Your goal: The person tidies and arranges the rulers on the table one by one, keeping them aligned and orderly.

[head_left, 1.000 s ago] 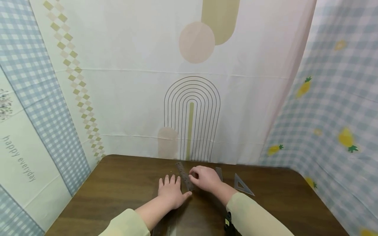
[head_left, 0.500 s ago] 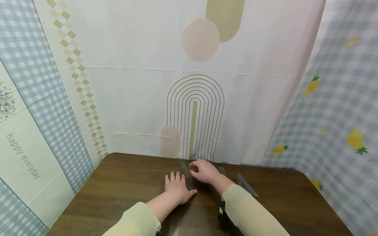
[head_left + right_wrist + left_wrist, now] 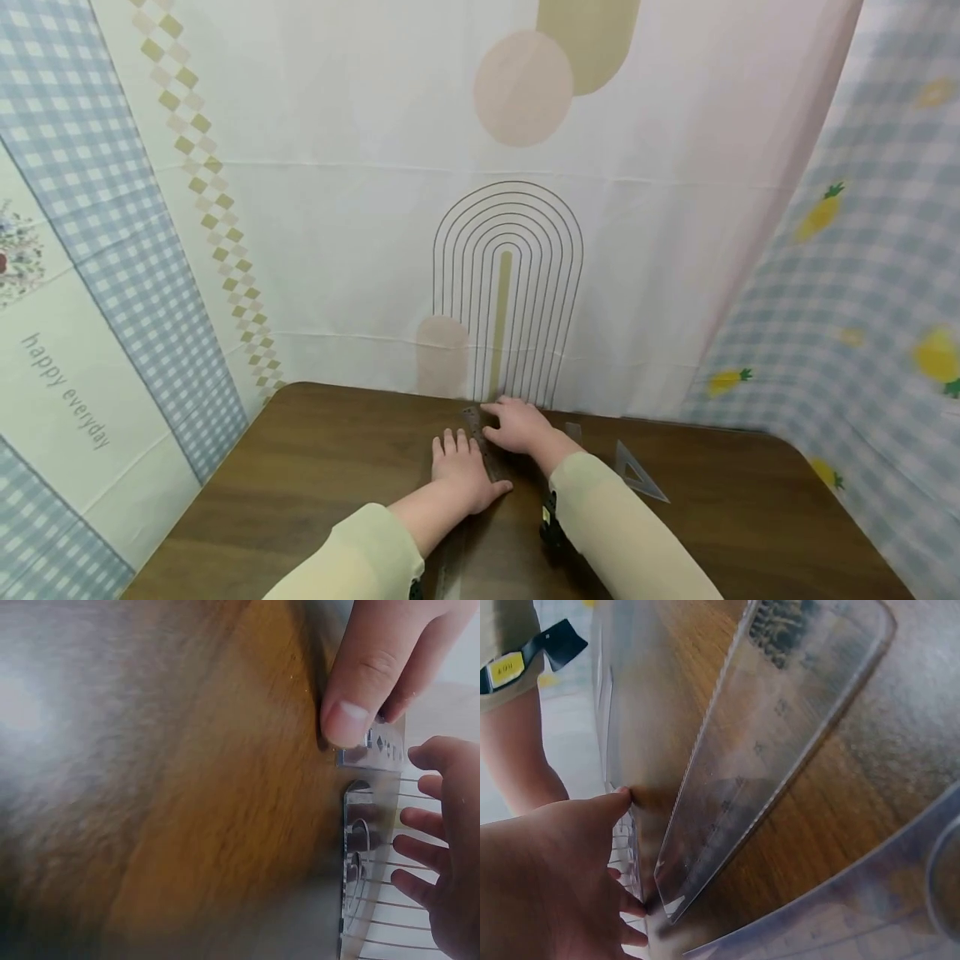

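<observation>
In the head view a dark-looking ruler with holes (image 3: pixel 472 417) lies between my two hands near the table's far side. My left hand (image 3: pixel 461 479) rests with fingers spread against its left side; part of the ruler is hidden beneath. My right hand (image 3: pixel 517 423) is at the ruler's right edge, thumb and index finger apart. In the right wrist view my right thumb (image 3: pixel 349 724) touches a clear piece with small printed or cut-out shapes (image 3: pixel 382 750). A clear ruler with one wavy edge (image 3: pixel 727 772) lies before my left hand (image 3: pixel 555 877) in the left wrist view.
A clear set square (image 3: pixel 637 475) lies right of my right forearm, beside the end of another clear piece (image 3: pixel 573 431). Part of a clear curved tool (image 3: pixel 870 907) fills the left wrist view's lower right corner. A printed cloth (image 3: pixel 360 250) hangs behind the table (image 3: pixel 337 425).
The head view has shifted slightly. My right hand has moved up along the ruler toward its far end, and its index finger has straightened. My left hand stays flat beside the ruler.
</observation>
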Tool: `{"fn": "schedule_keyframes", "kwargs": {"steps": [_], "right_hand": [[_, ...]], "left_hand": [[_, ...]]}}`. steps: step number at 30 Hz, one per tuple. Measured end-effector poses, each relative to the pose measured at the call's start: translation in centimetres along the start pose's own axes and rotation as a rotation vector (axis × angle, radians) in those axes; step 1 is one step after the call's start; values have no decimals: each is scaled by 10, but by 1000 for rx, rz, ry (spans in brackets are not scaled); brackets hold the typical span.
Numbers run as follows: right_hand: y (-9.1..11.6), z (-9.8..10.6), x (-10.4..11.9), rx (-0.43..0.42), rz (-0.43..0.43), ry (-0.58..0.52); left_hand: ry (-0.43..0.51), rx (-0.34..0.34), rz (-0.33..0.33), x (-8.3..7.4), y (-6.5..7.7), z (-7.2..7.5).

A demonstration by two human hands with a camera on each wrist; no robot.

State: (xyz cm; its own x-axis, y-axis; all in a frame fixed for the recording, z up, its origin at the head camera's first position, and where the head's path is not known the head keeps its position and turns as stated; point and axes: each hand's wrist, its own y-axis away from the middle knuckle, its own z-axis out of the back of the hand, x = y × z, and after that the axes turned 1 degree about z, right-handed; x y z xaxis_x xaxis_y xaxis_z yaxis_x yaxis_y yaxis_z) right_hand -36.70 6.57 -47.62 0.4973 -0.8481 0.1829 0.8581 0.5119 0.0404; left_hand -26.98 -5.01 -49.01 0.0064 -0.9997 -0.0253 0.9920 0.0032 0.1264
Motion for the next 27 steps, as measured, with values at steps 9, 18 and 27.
{"fn": "schedule_keyframes", "kwargs": {"steps": [9, 18, 27], "right_hand": [[-16, -3, 6, 46, -1, 34], [-31, -8, 9, 72, -39, 87], [-38, -8, 8, 75, -38, 111]], "left_hand": [[5, 11, 12, -1, -1, -1], [13, 5, 7, -1, 2, 5], [36, -2, 24, -4, -1, 4]]}}
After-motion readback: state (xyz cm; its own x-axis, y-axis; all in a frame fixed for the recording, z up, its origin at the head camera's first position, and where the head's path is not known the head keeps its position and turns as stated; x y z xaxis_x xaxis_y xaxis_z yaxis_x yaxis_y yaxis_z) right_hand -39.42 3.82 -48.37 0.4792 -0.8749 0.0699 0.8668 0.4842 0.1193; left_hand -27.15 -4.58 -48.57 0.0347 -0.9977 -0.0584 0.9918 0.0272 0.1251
